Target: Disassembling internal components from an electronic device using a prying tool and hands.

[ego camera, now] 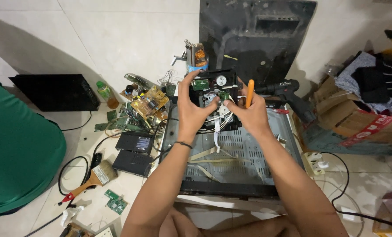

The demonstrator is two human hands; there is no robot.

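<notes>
My left hand [192, 106] grips the left side of a black disc drive unit [215, 90] with small green boards and white wires, held up above an open grey metal player chassis [235, 151]. On the unit's right side my right hand [249, 115] touches the mechanism with thumb and fingers while it also holds an orange-handled screwdriver [250, 92], handle pointing up. Flat white ribbon cables [207, 153] trail from the unit down into the chassis.
A black cordless drill [288, 94] lies right of the chassis, next to cardboard boxes [358, 125] and clothes. Circuit boards [149, 102], two small black boxes [134, 153], a paintbrush [95, 177] and cables litter the tiled floor at left. A person in green [16, 149] sits at far left.
</notes>
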